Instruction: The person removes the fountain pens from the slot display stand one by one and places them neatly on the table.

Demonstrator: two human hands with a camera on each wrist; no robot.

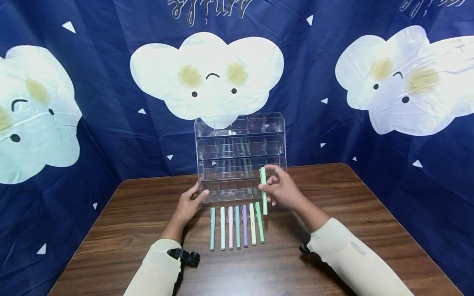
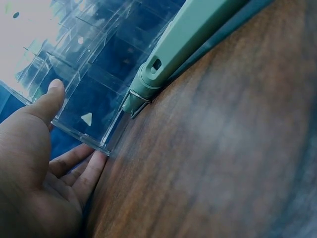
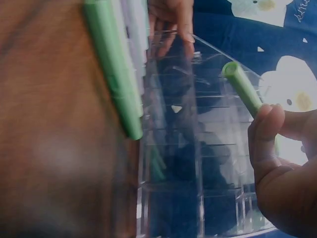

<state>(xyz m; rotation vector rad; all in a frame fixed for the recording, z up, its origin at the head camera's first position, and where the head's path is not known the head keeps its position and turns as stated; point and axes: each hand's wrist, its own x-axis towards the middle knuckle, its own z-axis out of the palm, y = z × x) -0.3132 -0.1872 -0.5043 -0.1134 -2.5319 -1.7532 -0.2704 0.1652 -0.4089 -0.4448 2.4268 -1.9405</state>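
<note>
A clear plastic tiered rack [image 1: 240, 158] with divided compartments stands upright on the table. My left hand [image 1: 189, 202] holds its lower left corner. In the left wrist view the thumb [image 2: 55, 94] lies on the front side and the fingertips [image 2: 96, 161] are at the bottom corner. My right hand [image 1: 283, 188] pinches a light green capped pen [image 1: 264, 201] between thumb and fingers. That pen is nearly vertical, in front of the rack's lower right part; the right wrist view shows its round end [image 3: 231, 69] pointing away from the fingers.
Several capped pens lie side by side before the rack, among them a teal pen [image 1: 212, 230], a purple pen [image 1: 245, 226] and a green pen [image 1: 260, 224]. The wooden table [image 1: 148, 222] meets a blue curtain [image 1: 311, 139] with cloud prints behind the rack.
</note>
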